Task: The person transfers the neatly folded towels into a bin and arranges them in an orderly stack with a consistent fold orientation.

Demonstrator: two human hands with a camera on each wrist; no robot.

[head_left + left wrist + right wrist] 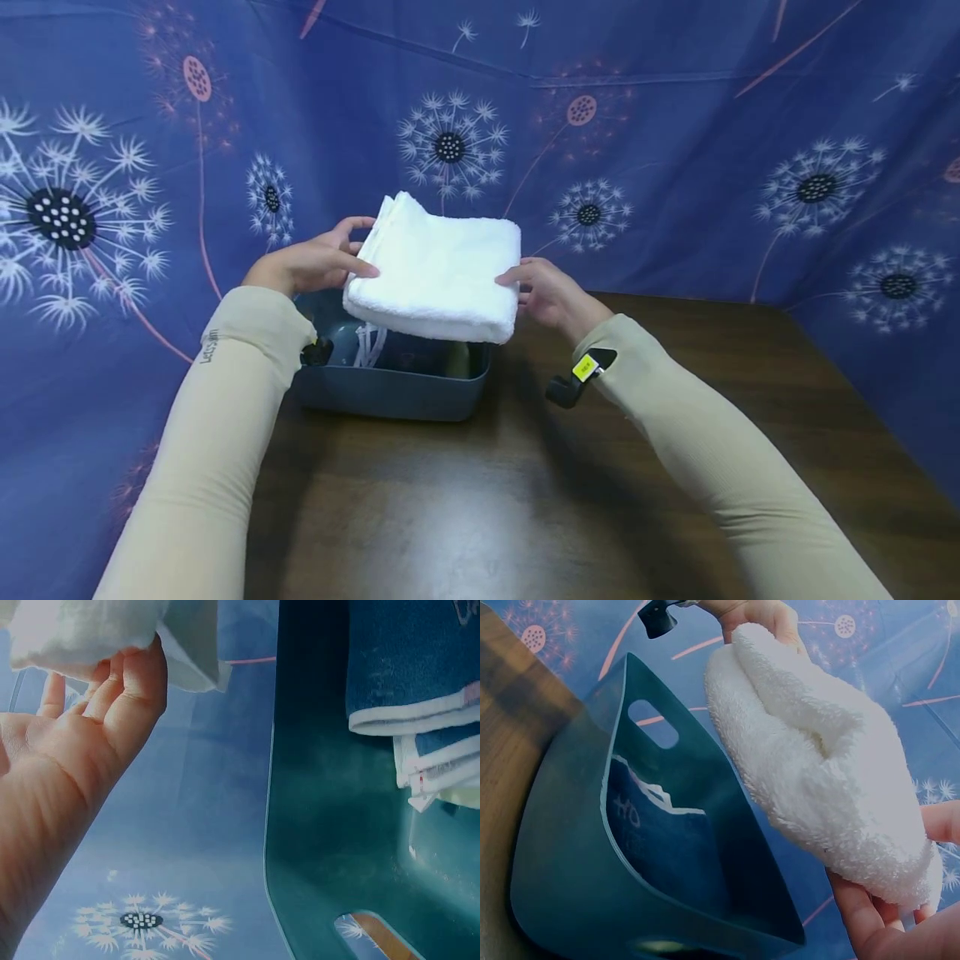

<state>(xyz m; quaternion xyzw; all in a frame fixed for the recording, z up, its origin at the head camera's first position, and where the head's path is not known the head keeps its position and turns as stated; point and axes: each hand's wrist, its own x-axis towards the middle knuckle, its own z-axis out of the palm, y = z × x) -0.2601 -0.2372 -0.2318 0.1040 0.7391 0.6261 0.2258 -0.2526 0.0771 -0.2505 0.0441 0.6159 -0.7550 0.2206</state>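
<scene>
A folded white towel (pixel 442 267) is held up over a dark teal bin (pixel 390 396) by both hands. My left hand (pixel 318 260) grips its left edge, thumb on top and fingers beneath. The right hand (pixel 551 293) pinches the opposite edge the same way. In the right wrist view the thick fluffy folds of the towel (pixel 832 765) show from the side, next to the bin (pixel 570 825). Inside the bin lies a folded blue cloth with white edging (pixel 420 667), seen from the left wrist; the towel hides part of the bin's contents in the head view.
The bin stands on a dark brown wooden table (pixel 465 492), near its back left. Behind and to the left hangs a blue curtain (pixel 675 150) with dandelion prints. A handle hole pierces the bin's end wall (pixel 686 761).
</scene>
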